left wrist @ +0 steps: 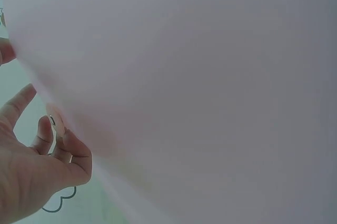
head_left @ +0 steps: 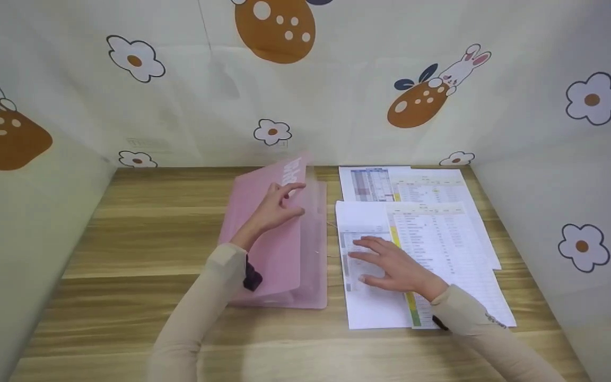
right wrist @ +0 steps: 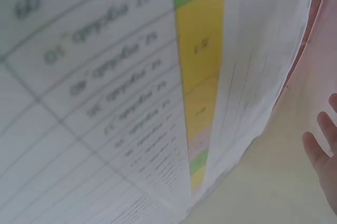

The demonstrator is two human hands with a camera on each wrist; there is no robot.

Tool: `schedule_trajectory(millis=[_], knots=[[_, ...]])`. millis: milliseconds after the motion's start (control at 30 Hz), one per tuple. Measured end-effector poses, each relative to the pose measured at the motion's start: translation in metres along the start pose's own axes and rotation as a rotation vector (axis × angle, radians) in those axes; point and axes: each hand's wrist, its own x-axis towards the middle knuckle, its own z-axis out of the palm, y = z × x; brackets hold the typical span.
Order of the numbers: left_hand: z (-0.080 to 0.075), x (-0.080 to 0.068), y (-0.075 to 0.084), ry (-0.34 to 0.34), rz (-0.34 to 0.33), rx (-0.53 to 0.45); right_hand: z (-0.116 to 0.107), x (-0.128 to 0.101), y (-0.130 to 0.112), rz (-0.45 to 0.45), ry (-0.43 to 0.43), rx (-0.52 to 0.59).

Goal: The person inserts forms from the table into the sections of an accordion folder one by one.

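A pink translucent folder (head_left: 264, 228) lies on the table, its front cover partly raised along the right side. My left hand (head_left: 275, 209) is over that cover, fingertips by its lifted edge, thumb and index finger apart. In the left wrist view, the pale pink cover (left wrist: 200, 92) fills most of the picture, and the fingers of the left hand (left wrist: 37, 166) meet its edge. My right hand (head_left: 393, 265) hovers over or rests lightly on printed sheets (head_left: 372, 310), fingers spread; contact is unclear. Coloured table cells mark the sheets (right wrist: 105, 145) in the right wrist view.
More printed sheets (head_left: 345, 178) lie behind the front ones, overlapping them near the table's back edge. The wooden table (head_left: 136, 254) is enclosed by pale curtains (head_left: 178, 106) patterned with rabbits and flowers at the back and sides.
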Motion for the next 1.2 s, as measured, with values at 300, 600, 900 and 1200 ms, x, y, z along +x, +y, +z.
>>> schedule_trajectory(millis=[300,600,900,1200], knots=[[-0.001,0.0,-0.002,-0.009,0.0,-0.026,-0.025,-0.025,0.036,0.232,0.133,0.041],[-0.001,0.0,-0.002,-0.004,0.005,-0.027,-0.042,-0.055,0.07,0.549,0.182,0.145],[-0.002,0.0,-0.002,0.001,0.007,-0.009,-0.059,-0.083,0.095,0.783,0.227,0.195],[-0.003,-0.001,0.0,0.002,-0.007,-0.018,-0.074,-0.108,0.103,0.992,0.213,0.381]])
